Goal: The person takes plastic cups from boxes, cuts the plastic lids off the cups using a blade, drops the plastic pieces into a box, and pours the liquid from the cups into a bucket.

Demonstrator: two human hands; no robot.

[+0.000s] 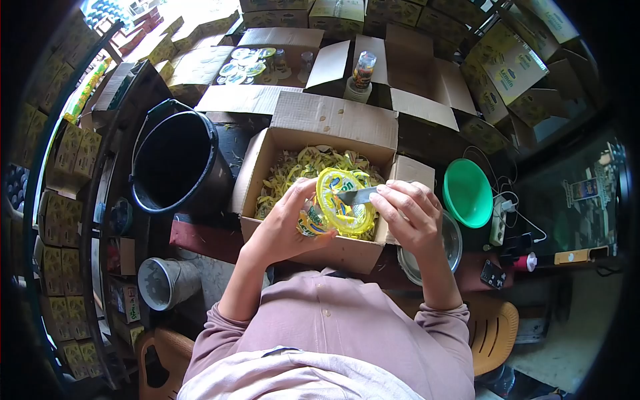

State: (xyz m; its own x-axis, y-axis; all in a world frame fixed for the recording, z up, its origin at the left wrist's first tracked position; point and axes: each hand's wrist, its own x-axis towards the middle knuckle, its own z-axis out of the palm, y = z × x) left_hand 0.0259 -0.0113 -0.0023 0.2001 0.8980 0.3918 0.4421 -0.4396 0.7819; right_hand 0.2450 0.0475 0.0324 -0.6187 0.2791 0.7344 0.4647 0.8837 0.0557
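My left hand [288,223] is wrapped round a plastic cup [311,220] with green and orange print on its side. The cup is tilted, so its round yellow printed lid [345,200] faces me. Between the thumb and fingers of my right hand [412,217] is a flat metal blade, likely a knife [360,195], whose tip lies against the lid; its handle is hidden in the hand. Both hands are above an open cardboard box [343,253] full of yellow-green strips and scraps [287,175].
To the left stand a black bucket [177,160] and, lower, a grey bucket [167,283]. A green bowl [468,192] and a clear round container [453,243] are at the right, near a power strip [498,223]. Behind, an open box [267,99] holds lidded cups; a bottle [364,70] stands beside it.
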